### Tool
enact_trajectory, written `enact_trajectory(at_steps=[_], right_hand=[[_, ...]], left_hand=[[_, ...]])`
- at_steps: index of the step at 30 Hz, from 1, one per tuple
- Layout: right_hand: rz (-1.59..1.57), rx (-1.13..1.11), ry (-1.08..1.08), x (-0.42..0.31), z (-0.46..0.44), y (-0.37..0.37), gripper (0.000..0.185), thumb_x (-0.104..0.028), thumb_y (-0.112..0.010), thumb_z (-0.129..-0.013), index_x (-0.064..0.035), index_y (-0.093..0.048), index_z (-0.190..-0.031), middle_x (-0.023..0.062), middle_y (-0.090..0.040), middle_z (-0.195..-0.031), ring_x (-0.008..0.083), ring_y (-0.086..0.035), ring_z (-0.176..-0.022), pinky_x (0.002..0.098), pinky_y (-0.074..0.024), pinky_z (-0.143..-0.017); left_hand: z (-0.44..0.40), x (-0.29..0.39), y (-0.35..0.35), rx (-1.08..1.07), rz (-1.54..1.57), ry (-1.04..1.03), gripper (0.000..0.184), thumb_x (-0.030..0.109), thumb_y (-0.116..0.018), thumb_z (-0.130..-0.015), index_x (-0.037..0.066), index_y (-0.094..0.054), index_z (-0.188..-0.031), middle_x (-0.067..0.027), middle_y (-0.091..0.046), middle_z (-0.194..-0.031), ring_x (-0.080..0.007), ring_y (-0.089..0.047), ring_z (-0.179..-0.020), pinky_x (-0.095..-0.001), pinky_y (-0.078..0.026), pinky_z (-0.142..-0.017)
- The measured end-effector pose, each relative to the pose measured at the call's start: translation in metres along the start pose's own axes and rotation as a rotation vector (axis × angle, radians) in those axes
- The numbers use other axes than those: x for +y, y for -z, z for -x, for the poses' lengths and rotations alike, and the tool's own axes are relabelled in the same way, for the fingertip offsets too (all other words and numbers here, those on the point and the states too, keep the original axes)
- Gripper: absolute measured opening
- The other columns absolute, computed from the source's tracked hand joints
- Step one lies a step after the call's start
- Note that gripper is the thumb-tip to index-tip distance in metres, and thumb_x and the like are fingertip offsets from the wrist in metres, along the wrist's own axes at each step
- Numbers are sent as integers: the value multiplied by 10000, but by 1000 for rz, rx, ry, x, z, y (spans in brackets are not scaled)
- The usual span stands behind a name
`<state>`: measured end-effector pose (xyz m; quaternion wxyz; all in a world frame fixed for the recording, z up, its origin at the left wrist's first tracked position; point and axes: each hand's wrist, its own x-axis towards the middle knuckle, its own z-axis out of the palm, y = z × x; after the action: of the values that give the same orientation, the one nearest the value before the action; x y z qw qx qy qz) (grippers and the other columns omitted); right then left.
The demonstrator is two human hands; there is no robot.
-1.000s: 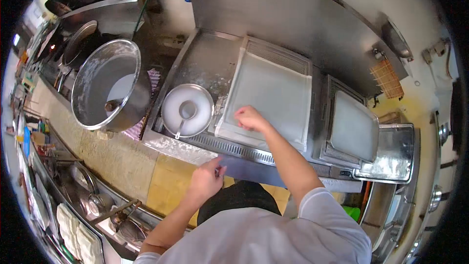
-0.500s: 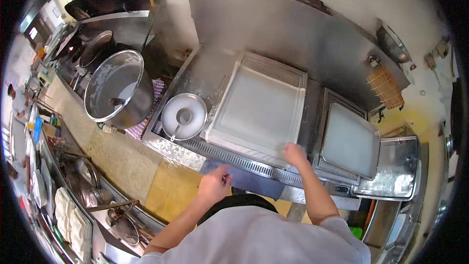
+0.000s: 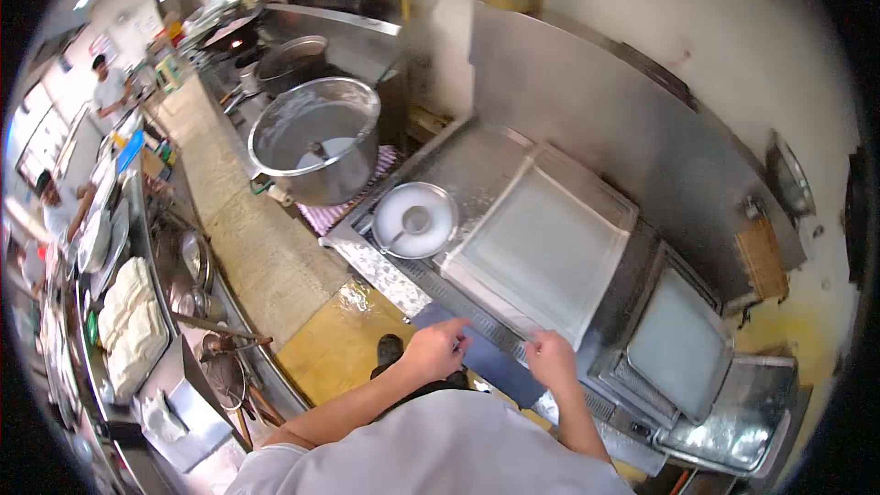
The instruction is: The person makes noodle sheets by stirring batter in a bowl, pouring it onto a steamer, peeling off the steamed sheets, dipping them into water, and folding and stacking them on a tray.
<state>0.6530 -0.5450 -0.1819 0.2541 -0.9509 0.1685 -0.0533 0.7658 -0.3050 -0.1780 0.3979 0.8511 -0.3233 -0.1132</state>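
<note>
Large tray [image 3: 541,252] partly hidden by right hand [image 3: 552,361]; far co-worker [image 3: 111,92] too small for detail; shirt [image 3: 431,449] cut by bottom edge.

A rectangular white cloth-like sheet [image 3: 545,243] lies spread flat, slanting diagonally, just right of the frame's centre.

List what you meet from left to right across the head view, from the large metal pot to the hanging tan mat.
Large metal pot, round pan with white contents, large cloth-covered panel, smaller pale rectangular tray, hanging tan mat.
</note>
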Motion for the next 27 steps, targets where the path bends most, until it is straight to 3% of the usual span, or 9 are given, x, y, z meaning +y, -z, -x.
enact_trajectory(at_steps=[6,9,10,11,16,18,20,26,27], right_hand=[[-251,-203,316,-130,-51,-48,220,-220,-734,-845,-25,-705,-748,165,-681,-865,395,-664,-839,492,-530,-748],[-288,-275,521,-207,-78,-80,216,-179,-710,-863,-30,-698,-1019,173,-660,-1090,393,-648,-1025,475,-531,-882],[-320,-265,589,-233,-87,-90,263,-171,-706,-866,-30,-689,-1087,176,-647,-1144,392,-639,-1071,469,-528,-915],[-308,-318,638,-254,-98,-98,433,-150,-687,-877,-15,-602,-1279,207,-587,-1271,402,-596,-1174,453,-500,-1001],[-247,72,795,-358,-174,-94,584,-86,-694,-846,-14,-523,-1400,265,-508,-1394,472,-489,-1294,527,-418,-1087],[-107,254,750,-392,-206,-67,660,-20,-688,-818,-32,-492,-1448,254,-434,-1485,485,-404,-1382,567,-357,-1140],[-67,242,663,-422,-228,-50,688,47,-619,-826,-45,-458,-1488,239,-376,-1548,479,-342,-1442,544,-318,-1187],[66,-29,775,-427,-288,-95,502,93,-581,-874,-45,-584,-1356,195,-459,-1509,410,-503,-1348,435,-442,-1114],[-25,-105,798,-438,-290,-94,407,79,-594,-851,-6,-610,-1249,252,-566,-1351,427,-599,-1201,484,-485,-1035]], left_hand=[[16,-54,66,134,-40,73,329,136,-707,-905,82,-666,-1227,-146,-679,-1019,-337,-710,-822,-430,-582,-726],[26,-87,118,271,65,80,345,111,-702,-909,86,-657,-1250,-157,-671,-1071,-338,-705,-864,-428,-582,-758],[32,-97,139,308,75,120,350,105,-697,-913,82,-652,-1259,-160,-665,-1085,-336,-704,-866,-425,-581,-761],[38,-106,161,346,88,160,356,98,-692,-917,79,-647,-1269,-163,-660,-1099,-333,-703,-869,-422,-581,-764],[69,-175,255,434,178,380,361,148,-688,-931,62,-626,-1276,-172,-643,-1208,-382,-682,-988,-452,-562,-853],[78,-214,272,473,135,363,353,148,-686,-936,54,-628,-1271,-173,-640,-1211,-356,-688,-976,-440,-561,-862],[84,-236,287,481,108,353,343,142,-681,-940,46,-631,-1266,-173,-637,-1213,-343,-690,-968,-435,-560,-865],[74,-239,321,487,134,307,352,82,-688,-927,33,-624,-1270,-175,-631,-1151,-308,-704,-885,-411,-569,-811],[71,-238,322,483,139,305,354,86,-691,-926,35,-625,-1270,-174,-631,-1155,-307,-704,-887,-409,-569,-812]])
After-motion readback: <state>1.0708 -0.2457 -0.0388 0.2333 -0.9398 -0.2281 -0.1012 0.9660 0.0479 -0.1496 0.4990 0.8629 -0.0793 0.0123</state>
